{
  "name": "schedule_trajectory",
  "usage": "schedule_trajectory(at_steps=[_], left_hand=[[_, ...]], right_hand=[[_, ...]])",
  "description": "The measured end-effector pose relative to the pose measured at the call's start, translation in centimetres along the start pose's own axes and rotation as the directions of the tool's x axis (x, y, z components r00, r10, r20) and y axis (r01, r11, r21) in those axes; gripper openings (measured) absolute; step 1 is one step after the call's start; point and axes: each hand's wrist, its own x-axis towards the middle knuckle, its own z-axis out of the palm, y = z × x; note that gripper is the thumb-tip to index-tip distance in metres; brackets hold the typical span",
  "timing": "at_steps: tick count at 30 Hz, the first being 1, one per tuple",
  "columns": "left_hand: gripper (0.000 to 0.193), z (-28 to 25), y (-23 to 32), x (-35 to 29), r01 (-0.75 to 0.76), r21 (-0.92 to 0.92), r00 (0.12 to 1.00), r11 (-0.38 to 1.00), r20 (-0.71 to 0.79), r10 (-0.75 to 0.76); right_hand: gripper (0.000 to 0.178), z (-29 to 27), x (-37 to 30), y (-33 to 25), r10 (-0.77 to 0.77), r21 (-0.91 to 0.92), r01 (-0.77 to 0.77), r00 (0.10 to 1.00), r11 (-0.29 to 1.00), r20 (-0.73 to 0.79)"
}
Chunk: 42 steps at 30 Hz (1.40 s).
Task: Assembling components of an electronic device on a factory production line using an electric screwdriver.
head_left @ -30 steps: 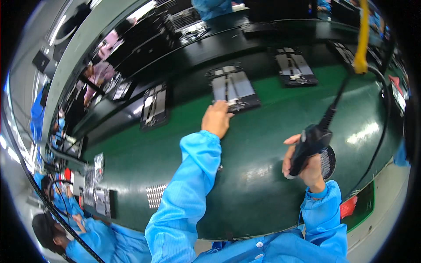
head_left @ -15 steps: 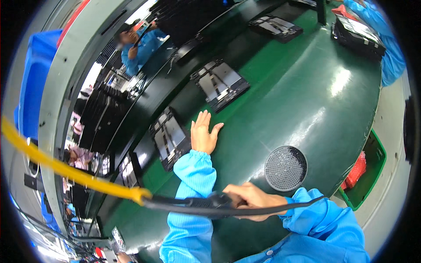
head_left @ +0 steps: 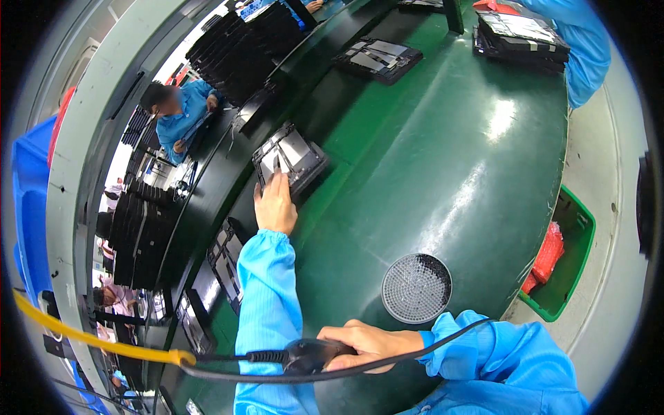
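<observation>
My left hand (head_left: 277, 205) reaches out over the belt, its bent fingers closed on the near edge of a flat black-and-silver device panel (head_left: 294, 153). The fingertips are slightly blurred against it. In my right hand (head_left: 370, 344), low in the middle, is a black corded hand tool (head_left: 304, 356) lying sideways. Its cable joins a yellow cord (head_left: 104, 339) at the left. The tool's tip is hidden. Just beyond my right wrist, a round grey dish (head_left: 416, 288) with a dimpled bottom holds small dark pieces.
Similar panels lie along the green belt, one beyond (head_left: 378, 60) and one nearer (head_left: 227, 263). More are stacked (head_left: 522, 31) at the far right beside another person's blue sleeve. A green bin (head_left: 577, 256) with red packages stands off the right edge. A co-worker (head_left: 181, 117) sits across.
My left hand has moved outward and left from the bare tabletop onto the panel. My right hand keeps the tool. The whole view has shifted, so things sit lower and further left.
</observation>
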Motion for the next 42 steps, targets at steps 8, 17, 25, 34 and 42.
schedule_trajectory(at_steps=[8,17,25,34,42], left_hand=[[0.063,-3.1,3.4,-9.3,0.037,-0.327,0.987,0.944,-0.134,-0.085],[0.049,-10.5,9.8,-26.5,0.077,-0.529,0.982,0.845,-0.109,-0.157],[0.043,-15.2,14.1,-34.7,0.091,-0.579,0.992,0.810,-0.023,-0.128],[0.038,-15.3,18.6,-35.3,0.157,-0.800,0.979,0.579,0.048,-0.200],[0.073,-14.2,15.4,-32.3,0.280,-0.861,0.855,0.425,0.023,-0.518]], right_hand=[[0.036,-1.1,0.6,-1.2,0.175,0.060,-0.169,0.979,0.984,-0.106],[0.075,-0.2,-0.9,-4.9,0.232,0.161,-0.209,0.963,0.965,-0.137],[0.074,-3.7,0.6,-7.2,-0.045,-0.037,0.033,0.919,0.999,-0.391],[0.081,-7.7,0.1,-4.2,-0.159,-0.212,0.070,0.885,0.975,-0.438],[0.076,-7.3,0.5,-3.9,-0.233,-0.294,0.089,0.832,0.952,-0.503]])
